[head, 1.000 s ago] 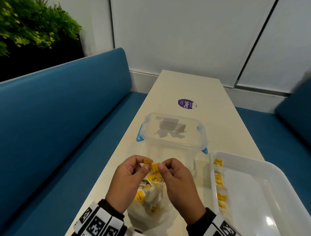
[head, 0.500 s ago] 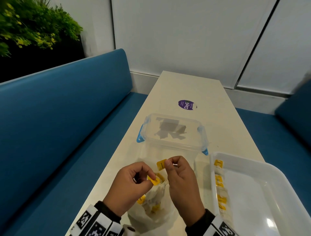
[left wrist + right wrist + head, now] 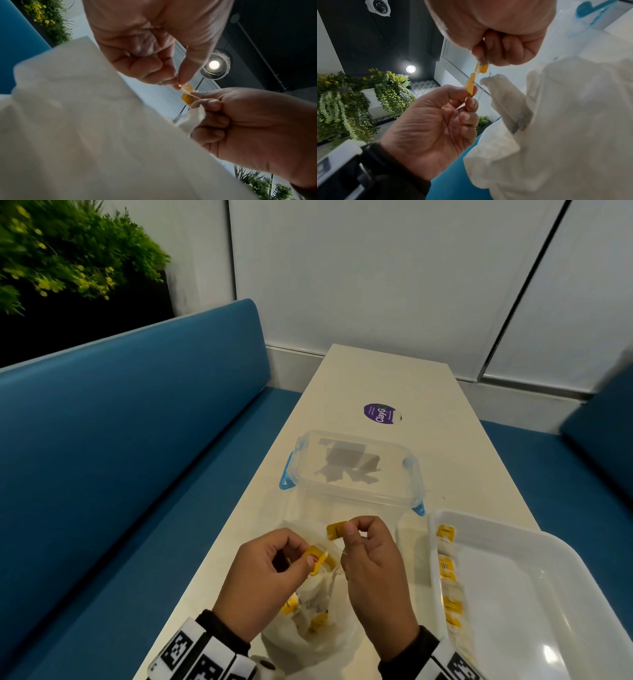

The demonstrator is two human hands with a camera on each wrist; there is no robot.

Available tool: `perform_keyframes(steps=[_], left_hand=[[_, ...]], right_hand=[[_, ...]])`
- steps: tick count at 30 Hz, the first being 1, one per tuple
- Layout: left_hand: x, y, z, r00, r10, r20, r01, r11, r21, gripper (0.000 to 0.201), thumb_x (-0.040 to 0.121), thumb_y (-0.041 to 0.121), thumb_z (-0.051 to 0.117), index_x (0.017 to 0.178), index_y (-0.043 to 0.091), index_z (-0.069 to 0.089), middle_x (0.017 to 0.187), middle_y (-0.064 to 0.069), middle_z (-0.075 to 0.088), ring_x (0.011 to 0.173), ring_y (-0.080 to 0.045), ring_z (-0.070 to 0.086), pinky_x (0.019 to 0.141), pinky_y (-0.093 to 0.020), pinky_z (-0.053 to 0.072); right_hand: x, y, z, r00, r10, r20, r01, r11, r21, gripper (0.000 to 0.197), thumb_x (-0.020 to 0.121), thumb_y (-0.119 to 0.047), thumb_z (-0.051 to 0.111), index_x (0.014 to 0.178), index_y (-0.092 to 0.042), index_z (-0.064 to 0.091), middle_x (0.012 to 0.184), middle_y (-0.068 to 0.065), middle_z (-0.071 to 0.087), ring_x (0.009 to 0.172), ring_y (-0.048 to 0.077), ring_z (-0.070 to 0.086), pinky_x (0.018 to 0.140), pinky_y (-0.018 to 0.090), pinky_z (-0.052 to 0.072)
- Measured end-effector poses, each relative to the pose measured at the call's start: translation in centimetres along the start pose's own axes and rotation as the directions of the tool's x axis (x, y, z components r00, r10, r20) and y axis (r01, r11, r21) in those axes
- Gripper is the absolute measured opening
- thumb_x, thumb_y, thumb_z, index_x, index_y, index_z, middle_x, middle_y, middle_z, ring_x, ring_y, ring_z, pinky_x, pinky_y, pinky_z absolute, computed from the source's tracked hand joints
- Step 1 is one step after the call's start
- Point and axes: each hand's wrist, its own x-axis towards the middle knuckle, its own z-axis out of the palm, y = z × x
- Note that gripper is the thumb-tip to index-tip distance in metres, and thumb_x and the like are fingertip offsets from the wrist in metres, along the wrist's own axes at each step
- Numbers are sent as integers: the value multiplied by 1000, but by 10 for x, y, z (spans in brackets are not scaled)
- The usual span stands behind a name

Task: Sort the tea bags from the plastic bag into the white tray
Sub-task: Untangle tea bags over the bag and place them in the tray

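A clear plastic bag (image 3: 308, 621) of tea bags with yellow tags lies on the table in front of me, under both hands. My left hand (image 3: 306, 559) pinches one yellow tag (image 3: 317, 555) just above the bag. My right hand (image 3: 347, 531) pinches a second yellow tag (image 3: 336, 530) a little higher. In the right wrist view a white tea bag (image 3: 505, 97) hangs on a thread below the right hand's tag (image 3: 483, 69), beside the left hand's tag (image 3: 470, 86). The white tray (image 3: 534, 542) stands at the right, with several tea bags (image 3: 448, 577) in a row along its left wall.
A clear lidded box with blue clips (image 3: 352, 470) stands just beyond my hands. A purple sticker (image 3: 382, 414) lies farther up the narrow white table (image 3: 383, 378). Blue benches (image 3: 120, 457) run along both sides.
The two tags were pinched close together over the bag. My right hand has since lifted its tag up and away, and the left hand has dropped slightly with its own.
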Motion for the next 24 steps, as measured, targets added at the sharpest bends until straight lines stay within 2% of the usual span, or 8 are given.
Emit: perform_keyframes(steps=[3, 5, 8, 10, 12, 16, 20, 24], left_hand=[[1, -1, 1, 1000, -14, 7, 14, 1000, 14, 16, 76, 11, 70, 63, 20, 69, 55, 6, 60, 51, -3, 50, 53, -17, 44], [0, 0, 0, 1000, 9, 15, -9, 1000, 29, 8, 69, 28, 64, 66, 33, 69, 59, 8, 63, 55, -5, 54, 55, -16, 46], [-1, -4, -2, 999, 44, 33, -46, 996, 82, 15, 61, 45, 56, 71, 43, 67, 65, 9, 63, 59, -9, 55, 58, -20, 47], [0, -4, -2, 999, 36, 14, -37, 998, 57, 14, 62, 39, 56, 71, 38, 66, 62, 9, 61, 57, -7, 53, 56, -19, 46], [0, -3, -1, 1000, 16, 7, -16, 1000, 8, 16, 62, 37, 54, 67, 26, 65, 56, 8, 58, 53, -4, 50, 54, -17, 43], [1, -1, -2, 1000, -29, 4, 29, 999, -46, 12, 67, 17, 49, 58, 17, 56, 49, 7, 51, 48, -3, 44, 49, -13, 37], [5, -1, -5, 978, -201, 54, 208, 955, -213, 28, 86, -7, 39, 63, 5, 49, 49, 0, 40, 42, -9, 32, 41, -17, 28], [8, 5, -8, 939, -314, 143, 344, 876, -339, 30, 92, 3, 31, 65, 9, 43, 52, -1, 38, 43, -12, 29, 42, -19, 24]], right_hand=[[-1, -1, 0, 1000, -29, 4, 29, 999, 16, 15, 97, -19, 44, 88, -12, 53, 47, -15, 51, 40, 4, 35, 44, 15, 33], [-2, -3, 1, 998, -57, 6, 57, 998, 27, 14, 97, -19, 43, 88, -12, 52, 48, -17, 53, 40, 4, 36, 43, 14, 33], [-2, -4, 1, 996, -88, 14, 87, 995, 58, 12, 96, -15, 44, 88, -14, 52, 57, -13, 60, 40, 5, 36, 43, 14, 33], [-2, -3, 0, 994, -108, 24, 105, 991, 86, 12, 96, -11, 45, 88, -16, 53, 67, -6, 65, 42, 4, 36, 44, 15, 34], [-4, 1, -1, 991, -130, 44, 125, 987, 96, 17, 96, -7, 45, 89, -18, 55, 59, -3, 57, 45, 5, 38, 47, 15, 35], [-3, 7, -3, 977, -164, 136, 153, 985, 84, 17, 88, -22, 45, 83, -29, 59, 55, -5, 46, 53, 5, 42, 55, 16, 37], [-4, 9, -7, 953, -225, 201, 224, 974, 31, 23, 82, -17, 46, 77, -35, 59, 64, -9, 54, 60, 5, 46, 59, 18, 39], [-6, 12, -9, 912, -337, 236, 362, 929, -75, 14, 81, -23, 50, 80, -35, 59, 76, -12, 60, 72, 7, 56, 68, 19, 46]])
